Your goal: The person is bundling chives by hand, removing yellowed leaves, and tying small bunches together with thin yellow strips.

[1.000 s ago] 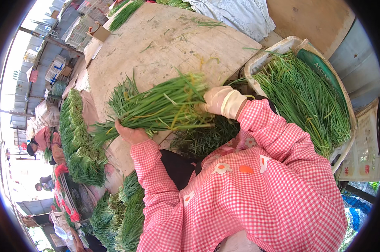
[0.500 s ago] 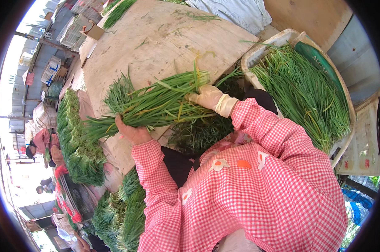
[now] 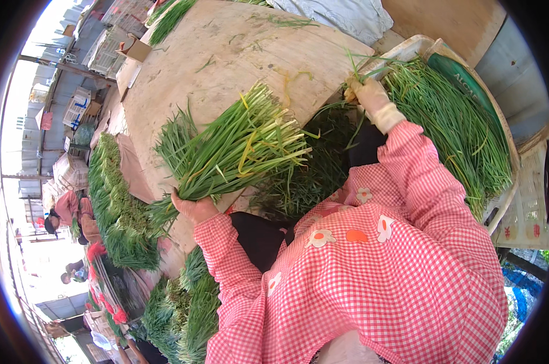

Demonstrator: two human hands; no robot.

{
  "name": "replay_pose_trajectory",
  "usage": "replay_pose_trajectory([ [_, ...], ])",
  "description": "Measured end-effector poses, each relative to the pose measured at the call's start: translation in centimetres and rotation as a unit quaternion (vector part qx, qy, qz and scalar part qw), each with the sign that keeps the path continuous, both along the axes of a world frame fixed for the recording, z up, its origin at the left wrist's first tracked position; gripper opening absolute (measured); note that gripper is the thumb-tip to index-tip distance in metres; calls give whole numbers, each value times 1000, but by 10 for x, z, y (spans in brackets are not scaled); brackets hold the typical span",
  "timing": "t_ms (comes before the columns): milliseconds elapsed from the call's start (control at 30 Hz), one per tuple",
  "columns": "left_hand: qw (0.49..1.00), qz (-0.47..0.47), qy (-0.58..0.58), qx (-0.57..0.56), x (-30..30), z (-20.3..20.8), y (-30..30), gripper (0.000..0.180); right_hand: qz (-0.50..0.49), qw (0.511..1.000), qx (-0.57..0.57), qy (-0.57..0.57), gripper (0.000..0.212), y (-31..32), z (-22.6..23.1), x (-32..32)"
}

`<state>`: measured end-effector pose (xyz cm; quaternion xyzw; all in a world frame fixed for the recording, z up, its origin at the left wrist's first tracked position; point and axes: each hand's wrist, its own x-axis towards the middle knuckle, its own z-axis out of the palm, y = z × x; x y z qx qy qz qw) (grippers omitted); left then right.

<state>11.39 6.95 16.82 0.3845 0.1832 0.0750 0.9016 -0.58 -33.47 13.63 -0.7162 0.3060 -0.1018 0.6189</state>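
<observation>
Left hand [image 3: 196,210] has the green bundle [image 3: 244,142] clamped toward its leafy end, over the board [image 3: 189,67]. Right hand [image 3: 369,96], well apart, pinches stray strands [image 3: 349,93] near the crate [image 3: 408,47]; can't tell how many. Firm-but-gentle grip's best, imo, so leaves don't bruise.

One head-worn fisheye, the left of a pair, looks steeply down from close above: smock [image 3: 359,285] at five o'clock, table [image 3: 226,67] toward eleven, crate [image 3: 411,48] between two and three

The bunch [image 3: 235,148] is green streaked yellow, the smock [image 3: 402,285] pink-and-white checked.
</observation>
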Motion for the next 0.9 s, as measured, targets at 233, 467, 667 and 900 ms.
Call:
replay_pose_trajectory([
  [233,997,-63,-34,-36,21,-40,-3,42,291,902,305,-96,29,138,-17,-34],
  [467,986,-137,-19,-91,6,-36,-5,45,497,842,210,9,43,132,24,-73],
  [667,985,-98,-47,-130,24,-63,22,34,173,964,158,-129,25,38,3,-95],
  [900,990,-97,2,-98,8,-45,-13,33,189,949,246,-60,35,82,2,-43],
])
